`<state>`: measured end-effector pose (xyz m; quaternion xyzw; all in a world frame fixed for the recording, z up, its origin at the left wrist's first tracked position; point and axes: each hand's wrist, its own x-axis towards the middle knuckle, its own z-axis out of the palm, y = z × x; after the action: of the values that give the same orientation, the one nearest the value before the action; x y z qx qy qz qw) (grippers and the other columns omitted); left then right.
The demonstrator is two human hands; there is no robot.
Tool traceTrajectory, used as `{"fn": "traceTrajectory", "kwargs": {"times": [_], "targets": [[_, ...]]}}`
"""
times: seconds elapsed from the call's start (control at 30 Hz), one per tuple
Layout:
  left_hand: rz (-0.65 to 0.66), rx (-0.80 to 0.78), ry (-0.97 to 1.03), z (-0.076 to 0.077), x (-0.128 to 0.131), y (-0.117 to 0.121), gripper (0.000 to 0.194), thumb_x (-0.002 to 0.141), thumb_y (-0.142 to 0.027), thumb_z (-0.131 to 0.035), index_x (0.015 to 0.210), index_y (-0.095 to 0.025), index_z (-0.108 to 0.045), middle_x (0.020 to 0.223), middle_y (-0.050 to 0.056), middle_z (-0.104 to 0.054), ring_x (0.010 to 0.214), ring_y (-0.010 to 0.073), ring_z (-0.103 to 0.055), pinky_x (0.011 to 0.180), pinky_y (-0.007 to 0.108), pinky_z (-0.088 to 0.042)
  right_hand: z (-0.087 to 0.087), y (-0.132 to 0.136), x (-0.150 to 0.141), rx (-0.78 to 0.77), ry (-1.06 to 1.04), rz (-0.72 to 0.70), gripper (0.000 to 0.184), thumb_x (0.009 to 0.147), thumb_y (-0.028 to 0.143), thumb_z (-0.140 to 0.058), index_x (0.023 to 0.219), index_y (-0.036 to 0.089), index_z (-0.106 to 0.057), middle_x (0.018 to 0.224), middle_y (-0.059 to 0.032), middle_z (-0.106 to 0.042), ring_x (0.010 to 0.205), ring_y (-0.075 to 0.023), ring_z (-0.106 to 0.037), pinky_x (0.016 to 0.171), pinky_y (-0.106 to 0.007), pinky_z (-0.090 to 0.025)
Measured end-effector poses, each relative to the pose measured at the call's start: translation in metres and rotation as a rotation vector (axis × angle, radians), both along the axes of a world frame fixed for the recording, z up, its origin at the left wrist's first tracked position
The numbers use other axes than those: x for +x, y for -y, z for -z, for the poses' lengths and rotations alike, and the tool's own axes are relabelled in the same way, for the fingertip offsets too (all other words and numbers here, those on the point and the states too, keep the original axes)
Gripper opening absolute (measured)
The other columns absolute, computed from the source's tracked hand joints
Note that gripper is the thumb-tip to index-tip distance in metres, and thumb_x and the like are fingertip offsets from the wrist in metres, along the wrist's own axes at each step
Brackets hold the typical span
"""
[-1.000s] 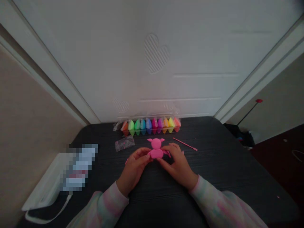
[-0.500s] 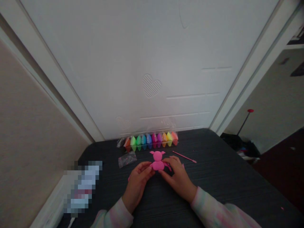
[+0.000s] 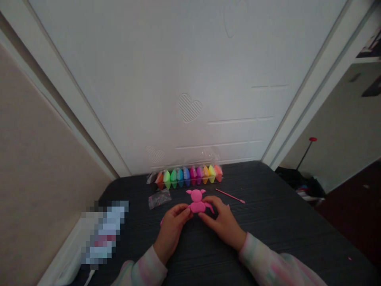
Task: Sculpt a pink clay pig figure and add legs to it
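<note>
Seen from above, my two bare hands meet over a dark worktop (image 3: 205, 258), around a small pink figure (image 3: 197, 202) with a round head, two pointed ears and a wide, rounded body. It faces away from my wrists, head uppermost, near the middle of the view. My left hand (image 3: 173, 224) has its grip pinched on the figure's left side, thumb against fingers. My right hand (image 3: 224, 220) grips the other side, thumb at the lower edge and fingers by the shoulder, where a thin pink limb slants outward. Pastel striped sleeves cover both forearms.

Beyond the figure, a row of colourful packets (image 3: 187, 177), running from brown through greens and blues to yellow and coral, lies in clear plastic along the back edge, against a white panel (image 3: 133, 99) with embossed hearts. A small clear bag (image 3: 160, 199) lies nearer, to the left; a slim pink tool (image 3: 230, 196) lies to the right. Far left is a blurred-out object (image 3: 104, 234) beside a white box (image 3: 70, 250)
</note>
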<state>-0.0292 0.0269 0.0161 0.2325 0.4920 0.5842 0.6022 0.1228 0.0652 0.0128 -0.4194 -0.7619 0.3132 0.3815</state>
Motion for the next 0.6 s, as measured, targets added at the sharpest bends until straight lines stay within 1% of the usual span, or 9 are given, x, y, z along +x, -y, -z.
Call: {"fn": "traceTrajectory", "kwargs": {"times": [0.13,0.27,0.37,0.5,0.6], "targets": [[0.018,0.002,-0.074,0.003,-0.001,0.0,0.019,0.058,-0.026,-0.072,0.071,-0.013,-0.066,0.071,0.002,-0.065,0.068,0.0114,-0.057,0.071,0.023,-0.045,-0.004,-0.001,-0.001,-0.092,-0.044,-0.005,0.015,0.076,0.028,-0.055,0.088,0.018,-0.057,0.086,-0.0033,-0.063,0.082,-0.0167,-0.059,0.074,-0.031,-0.046],[0.029,0.004,-0.159,0.008,-0.004,0.0,0.019,0.061,-0.028,-0.071,0.072,-0.013,-0.066,0.069,0.002,-0.063,0.068,0.0115,-0.055,0.068,0.022,-0.043,-0.005,-0.002,-0.002,-0.156,-0.093,-0.017,0.014,0.076,0.028,-0.056,0.086,0.018,-0.057,0.084,-0.0025,-0.063,0.078,-0.015,-0.059,0.071,-0.028,-0.046],[0.024,0.011,-0.2,0.011,-0.004,0.0,0.02,0.062,-0.029,-0.07,0.073,-0.013,-0.066,0.071,0.002,-0.063,0.068,0.0117,-0.055,0.069,0.023,-0.043,-0.005,-0.001,-0.003,-0.185,-0.127,-0.02,0.014,0.075,0.028,-0.057,0.085,0.017,-0.057,0.083,-0.0023,-0.062,0.078,-0.0145,-0.058,0.072,-0.027,-0.046],[0.017,0.018,-0.218,0.011,-0.003,0.0,0.023,0.063,-0.03,-0.069,0.08,-0.015,-0.066,0.075,0.002,-0.065,0.071,0.0125,-0.056,0.072,0.024,-0.043,-0.005,-0.001,-0.004,-0.207,-0.159,-0.018,0.014,0.075,0.028,-0.057,0.083,0.017,-0.056,0.082,-0.0025,-0.062,0.079,-0.015,-0.058,0.072,-0.028,-0.046],[0.021,0.013,-0.236,0.011,-0.004,0.0,0.023,0.062,-0.03,-0.07,0.079,-0.015,-0.067,0.073,0.003,-0.066,0.071,0.0131,-0.057,0.071,0.023,-0.043,-0.004,-0.001,-0.004,-0.217,-0.178,-0.016,0.013,0.075,0.029,-0.057,0.082,0.018,-0.056,0.081,-0.0021,-0.062,0.079,-0.0154,-0.058,0.072,-0.028,-0.046]]}}
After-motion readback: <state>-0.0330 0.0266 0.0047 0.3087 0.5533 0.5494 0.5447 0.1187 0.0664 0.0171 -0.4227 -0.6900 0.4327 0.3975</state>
